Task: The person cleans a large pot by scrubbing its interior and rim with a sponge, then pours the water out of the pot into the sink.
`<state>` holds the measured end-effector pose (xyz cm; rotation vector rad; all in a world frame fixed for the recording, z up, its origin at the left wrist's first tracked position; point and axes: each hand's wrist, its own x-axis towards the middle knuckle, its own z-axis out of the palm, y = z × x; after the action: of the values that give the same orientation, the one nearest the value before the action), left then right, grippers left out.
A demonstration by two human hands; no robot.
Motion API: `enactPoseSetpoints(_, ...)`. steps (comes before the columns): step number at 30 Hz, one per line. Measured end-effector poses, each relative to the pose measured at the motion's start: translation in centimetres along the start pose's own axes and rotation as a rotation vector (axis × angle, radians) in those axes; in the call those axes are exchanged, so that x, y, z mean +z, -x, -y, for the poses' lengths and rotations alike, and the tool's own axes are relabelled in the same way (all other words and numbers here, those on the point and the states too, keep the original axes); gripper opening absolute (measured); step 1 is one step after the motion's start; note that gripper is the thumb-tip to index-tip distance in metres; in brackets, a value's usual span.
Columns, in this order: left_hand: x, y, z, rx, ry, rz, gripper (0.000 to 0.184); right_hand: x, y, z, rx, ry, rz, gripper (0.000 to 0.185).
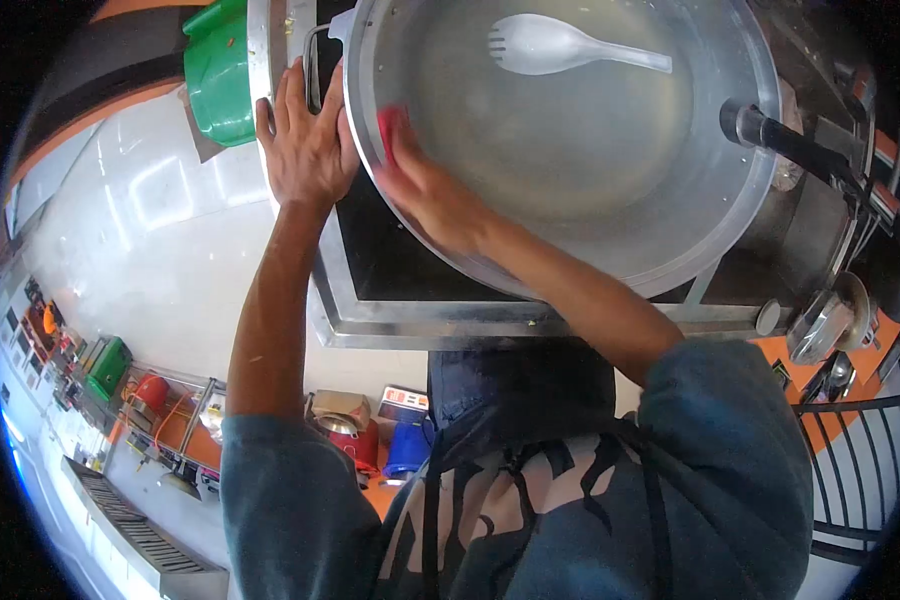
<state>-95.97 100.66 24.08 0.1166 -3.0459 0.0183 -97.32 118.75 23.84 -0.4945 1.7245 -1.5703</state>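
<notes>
In the head view, a large metal pot [660,275] holds cloudy greyish water. My right hand [435,205] reaches over its near left side, fingers curled around a small red cloth or pad [388,138] against the inner wall; motion blurs the fingertips. My left hand [310,150] lies with fingers spread at the pot's outer left side, beside a wire-like side handle [313,65], the thumb close to the rim. Inside the pot, toward the far side, rests a pale slotted serving spoon [560,47] with a short toothed end.
The pot stands on a dark stove top with a metal edge [450,327]. A black faucet or pipe [780,140] extends over the right rim. A green bin [220,80] is beyond the left edge. Metal bowls [840,310] are at right, and a blue bucket [408,447] stands behind me.
</notes>
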Motion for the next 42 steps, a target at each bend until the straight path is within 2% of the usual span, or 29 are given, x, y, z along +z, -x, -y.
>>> enactPoseSetpoints(1, 0.0, 0.0, -0.1, -0.001, 0.001, 0.001, 0.05, 0.3, -1.7, 0.0, -0.028, -0.011, -0.097, 0.065)
enactPoseSetpoints(5, -0.2, 0.0, -0.2, 0.001, 0.007, 0.011, 0.049, -1.7, 0.2, 1.0, 0.028, 0.007, 0.07, 0.067)
enactPoseSetpoints(7, -0.2, -0.1, 0.0, 0.008, 0.005, 0.008, 0.049, -1.4, 4.0, 0.3, -0.065, 0.119, 0.151, 0.075)
enactPoseSetpoints(9, -0.2, -0.2, -0.2, 0.003, 0.016, 0.022, 0.05, -0.8, 0.5, 0.1, -0.035, 0.101, 0.003, 0.061)
enactPoseSetpoints(11, -0.2, -0.3, -0.1, 0.001, 0.017, 0.017, 0.05, -1.6, -2.8, 0.9, 0.02, -0.03, -0.042, 0.06)
enactPoseSetpoints(12, -0.1, -0.2, -0.2, 0.004, 0.018, 0.015, 0.05, -2.3, -3.9, 1.9, 0.07, -0.154, -0.015, 0.065)
enactPoseSetpoints(14, 0.0, 0.1, 0.0, 0.018, 0.004, 0.025, 0.05, -1.6, -2.8, 1.3, 0.018, -0.156, -0.043, 0.067)
enactPoseSetpoints(17, 0.1, -0.2, 0.1, 0.017, -0.017, 0.035, 0.05, -0.1, 1.7, -1.9, -0.296, 0.232, -0.144, 0.062)
enactPoseSetpoints(20, -0.2, -0.2, -0.2, 0.015, -0.006, 0.051, 0.049, -2.2, -4.1, 2.1, 0.121, -0.105, -0.047, 0.068)
enactPoseSetpoints(22, -0.1, 0.0, -0.1, 0.021, -0.021, 0.063, 0.049, -2.8, -5.4, 2.6, 0.159, -0.172, -0.049, 0.069)
enactPoseSetpoints(24, -0.3, 0.3, -0.2, 0.019, -0.005, 0.081, 0.049, -1.3, -4.1, 1.1, 0.016, -0.064, -0.198, 0.061)
enactPoseSetpoints(25, -0.3, 0.0, -0.3, 0.012, 0.005, 0.073, 0.049, 1.1, -2.1, -1.5, -0.164, 0.093, -0.336, 0.054)
enactPoseSetpoints(28, -0.4, -0.1, -0.1, 0.023, 0.011, 0.095, 0.049, 0.9, -4.2, -0.5, -0.259, 0.133, -0.472, 0.054)
enactPoseSetpoints(30, -0.5, -0.1, -0.2, 0.007, -0.012, 0.139, 0.05, -2.4, -8.5, 1.6, -0.003, -0.099, -0.335, 0.059)
enactPoseSetpoints(32, -0.4, -0.2, -0.2, -0.004, -0.008, 0.154, 0.05, -2.9, -9.4, 1.4, -0.056, -0.097, -0.377, 0.065)
enactPoseSetpoints(34, -0.5, 0.0, -0.1, 0.008, 0.007, 0.159, 0.05, -0.5, -5.8, 0.9, -0.101, 0.018, -0.409, 0.065)
enactPoseSetpoints(36, -0.4, 0.0, -0.1, 0.013, 0.012, 0.135, 0.05, 0.0, -5.4, 0.4, -0.266, 0.118, -0.487, 0.064)
enactPoseSetpoints(38, -0.4, 0.0, -0.2, 0.003, 0.0, 0.165, 0.05, -1.0, -6.9, 0.4, -0.107, -0.06, -0.422, 0.062)
enactPoseSetpoints(39, -0.4, 0.1, -0.2, 0.003, -0.001, 0.17, 0.05, -4.2, -9.6, 0.4, 0.136, -0.018, -0.221, 0.058)
enactPoseSetpoints(42, -0.4, 0.1, 0.0, 0.011, -0.007, 0.179, 0.05, -2.8, -9.4, -1.2, 0.008, 0.116, -0.309, 0.049)
